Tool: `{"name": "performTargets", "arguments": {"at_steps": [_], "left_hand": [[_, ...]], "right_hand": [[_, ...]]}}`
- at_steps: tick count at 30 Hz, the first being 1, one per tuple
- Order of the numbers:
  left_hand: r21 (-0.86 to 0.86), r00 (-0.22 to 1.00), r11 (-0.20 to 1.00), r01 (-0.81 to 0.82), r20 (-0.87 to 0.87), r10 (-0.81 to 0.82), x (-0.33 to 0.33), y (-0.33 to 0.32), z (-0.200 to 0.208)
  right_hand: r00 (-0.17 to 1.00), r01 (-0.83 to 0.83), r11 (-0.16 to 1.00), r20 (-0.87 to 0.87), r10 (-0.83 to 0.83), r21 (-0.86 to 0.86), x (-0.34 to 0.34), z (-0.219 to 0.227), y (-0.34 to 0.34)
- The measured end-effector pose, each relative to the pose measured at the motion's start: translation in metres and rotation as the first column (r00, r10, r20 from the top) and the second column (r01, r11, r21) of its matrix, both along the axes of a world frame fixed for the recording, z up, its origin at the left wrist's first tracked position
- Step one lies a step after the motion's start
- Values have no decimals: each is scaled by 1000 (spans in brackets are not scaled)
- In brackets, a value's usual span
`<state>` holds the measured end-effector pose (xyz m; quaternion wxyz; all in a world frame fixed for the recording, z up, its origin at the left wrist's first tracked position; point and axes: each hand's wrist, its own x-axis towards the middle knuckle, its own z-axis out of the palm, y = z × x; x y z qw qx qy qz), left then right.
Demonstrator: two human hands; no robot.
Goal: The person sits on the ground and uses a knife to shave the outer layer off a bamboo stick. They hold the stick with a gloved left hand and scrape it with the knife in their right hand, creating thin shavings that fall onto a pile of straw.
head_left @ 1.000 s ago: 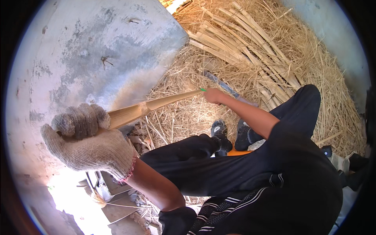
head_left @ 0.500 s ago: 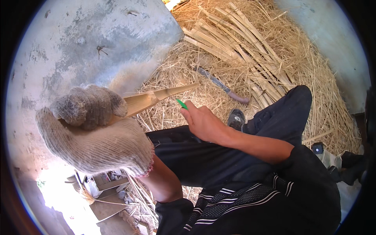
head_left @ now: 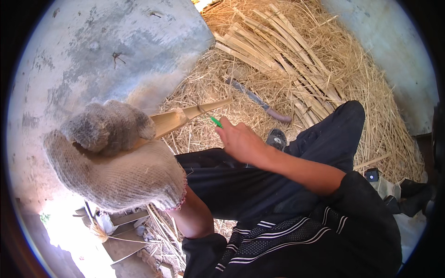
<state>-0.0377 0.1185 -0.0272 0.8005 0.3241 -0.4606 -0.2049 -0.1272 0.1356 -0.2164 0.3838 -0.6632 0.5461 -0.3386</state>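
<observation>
Nearest, left hand point(head_left: 116, 162) in a knit glove, grip closed around a split bamboo strip point(head_left: 194, 113) that slants up and right over the lap. Just beyond, bare right hand point(head_left: 241, 141), grip pinched on a green pen point(head_left: 216, 122) touching the strip's tip. Farther off, knife point(head_left: 259, 101) lying on straw point(head_left: 371, 92) beside bundled canes point(head_left: 273, 51).

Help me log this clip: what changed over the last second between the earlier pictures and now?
The bare right hand drew back from the far end of the bamboo strip toward the body and now holds a small green object beside the strip. The gloved left hand kept its grip on the strip's near end. The knife stayed on the straw.
</observation>
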Motion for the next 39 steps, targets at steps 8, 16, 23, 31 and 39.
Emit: {"name": "performTargets", "arguments": {"at_steps": [8,16,23,31,39], "left_hand": [[-3,996,996,-86,-5,86,-8,-13,-2],[60,988,989,-136,-65,139,-14,-9,3],[7,993,994,112,39,-112,19,-8,-3],[26,960,960,-279,30,278,2,-14,-4],[23,984,983,-181,11,181,4,-12,-1]], "right_hand": [[996,82,993,-44,-79,89,-21,-28,2],[992,13,995,130,1,-101,-1,-4,-1],[995,7,993,96,4,-118,0,6,-11],[999,39,998,-39,-38,46,-3,-30,-24],[996,78,995,-34,-80,-68,5,-36,-30]]}}
